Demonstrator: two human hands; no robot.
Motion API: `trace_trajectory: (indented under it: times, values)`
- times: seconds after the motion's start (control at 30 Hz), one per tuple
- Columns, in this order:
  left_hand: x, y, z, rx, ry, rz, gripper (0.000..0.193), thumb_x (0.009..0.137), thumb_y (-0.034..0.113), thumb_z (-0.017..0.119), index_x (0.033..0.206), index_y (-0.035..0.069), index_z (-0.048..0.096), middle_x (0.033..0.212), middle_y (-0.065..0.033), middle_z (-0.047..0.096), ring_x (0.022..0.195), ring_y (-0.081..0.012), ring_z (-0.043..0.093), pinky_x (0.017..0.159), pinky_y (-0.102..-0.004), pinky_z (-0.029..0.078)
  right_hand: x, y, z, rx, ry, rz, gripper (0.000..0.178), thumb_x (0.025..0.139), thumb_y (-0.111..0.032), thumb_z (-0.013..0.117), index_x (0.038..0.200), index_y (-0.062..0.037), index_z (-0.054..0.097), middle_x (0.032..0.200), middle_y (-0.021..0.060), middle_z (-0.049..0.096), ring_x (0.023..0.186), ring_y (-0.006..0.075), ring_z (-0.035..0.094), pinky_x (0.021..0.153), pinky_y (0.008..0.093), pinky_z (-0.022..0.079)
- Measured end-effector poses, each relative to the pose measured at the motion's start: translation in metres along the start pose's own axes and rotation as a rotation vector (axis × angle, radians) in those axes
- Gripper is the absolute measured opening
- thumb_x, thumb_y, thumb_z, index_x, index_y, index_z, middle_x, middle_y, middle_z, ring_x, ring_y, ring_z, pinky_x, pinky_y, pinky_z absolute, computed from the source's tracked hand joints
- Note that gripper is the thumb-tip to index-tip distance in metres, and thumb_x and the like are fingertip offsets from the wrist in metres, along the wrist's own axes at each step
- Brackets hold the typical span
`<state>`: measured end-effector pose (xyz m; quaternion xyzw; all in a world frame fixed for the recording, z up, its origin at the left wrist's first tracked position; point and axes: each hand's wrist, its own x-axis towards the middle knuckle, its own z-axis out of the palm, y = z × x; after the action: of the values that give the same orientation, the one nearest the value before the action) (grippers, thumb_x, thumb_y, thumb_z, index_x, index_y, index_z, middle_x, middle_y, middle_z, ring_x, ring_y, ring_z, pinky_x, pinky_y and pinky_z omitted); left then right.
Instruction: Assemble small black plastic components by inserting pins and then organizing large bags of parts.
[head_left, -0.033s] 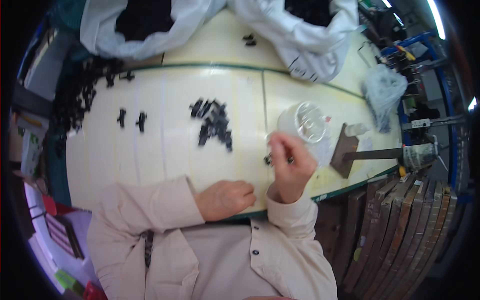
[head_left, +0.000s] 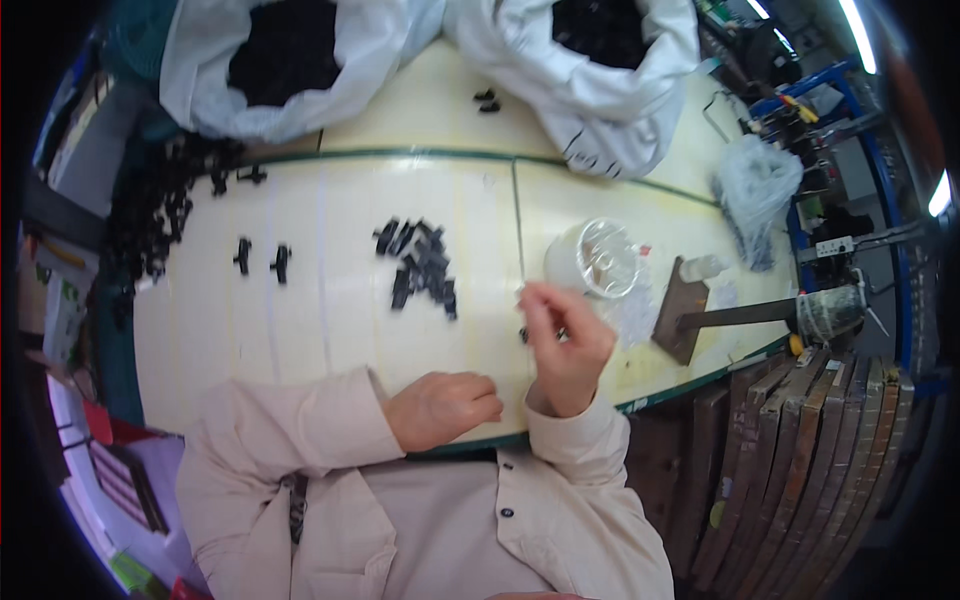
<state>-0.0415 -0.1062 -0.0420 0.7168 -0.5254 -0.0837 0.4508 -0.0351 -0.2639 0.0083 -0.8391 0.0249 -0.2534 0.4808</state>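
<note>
Tabletop (head_left: 330, 330) cream, green-edged, under black parts (head_left: 428, 268); brown panels (head_left: 785, 450) beside.

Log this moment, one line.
left hand: curled, near table edge | right hand: near white tub, grip unclear | black parts: piled

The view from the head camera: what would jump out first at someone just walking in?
Probably the two big white sacks standing open at the table's far side, black contents showing. Next, the small pile of black pieces mid-table, with a bigger heap along the left edge. Nearer, the left hand lies curled by the near edge, and the blurred right hand is before a white tub.
</note>
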Motion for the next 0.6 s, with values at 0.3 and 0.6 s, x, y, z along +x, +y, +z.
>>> trace_trajectory:
  times: [0.3,0.6]
  values:
    - [-0.02,0.009,-0.082,-0.669,0.499,-0.589,0.008,0.08,0.0,0.065,0.086,-0.003,0.065,0.081,-0.0063,0.063,0.07,-0.0104,0.059,0.063,-0.0213,0.049,-0.013,-0.018,0.028,0.435,-0.439,-0.107,0.019,0.077,0.001,0.067,0.095,0.0014,0.064,0.09,0.0108,0.064,0.07,0.0156,0.064,0.058,0.0231,0.052]
    - [-0.022,0.007,-0.092,-1.126,0.455,-0.845,0.022,0.082,0.002,0.064,0.102,-0.005,0.06,0.087,-0.0104,0.065,0.078,-0.0143,0.063,0.072,-0.0241,0.053,-0.009,-0.017,0.032,0.284,-0.44,-0.304,0.02,0.072,0.007,0.067,0.09,0.0004,0.065,0.089,0.0106,0.064,0.072,0.0187,0.064,0.06,0.0247,0.053]
